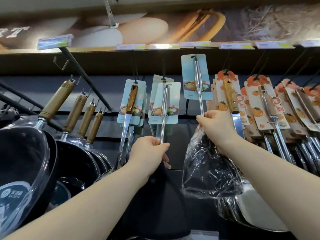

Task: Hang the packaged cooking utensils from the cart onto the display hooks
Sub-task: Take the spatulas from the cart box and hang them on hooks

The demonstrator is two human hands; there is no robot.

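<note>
My left hand (149, 152) grips the steel shaft of a packaged utensil (165, 103) on a pale blue card; its black head hangs below my hand. My right hand (216, 129) grips the shaft of a second steel utensil (197, 77) on a pale blue card, raised so the card's top sits just under the price-tag rail (195, 44). Its black head is wrapped in clear plastic (207, 167) below my hand. Behind the left utensil's card another blue card hangs on a black display hook (163, 70). Whether either held card is on a hook I cannot tell.
A wooden-handled turner on a blue card (132, 101) hangs to the left. Orange-printed cards with utensils (230, 99) crowd the hooks at right. Black pans with wooden handles (57, 101) hang at left. A long bare hook (84, 75) juts out upper left. Steel pans (251, 205) sit lower right.
</note>
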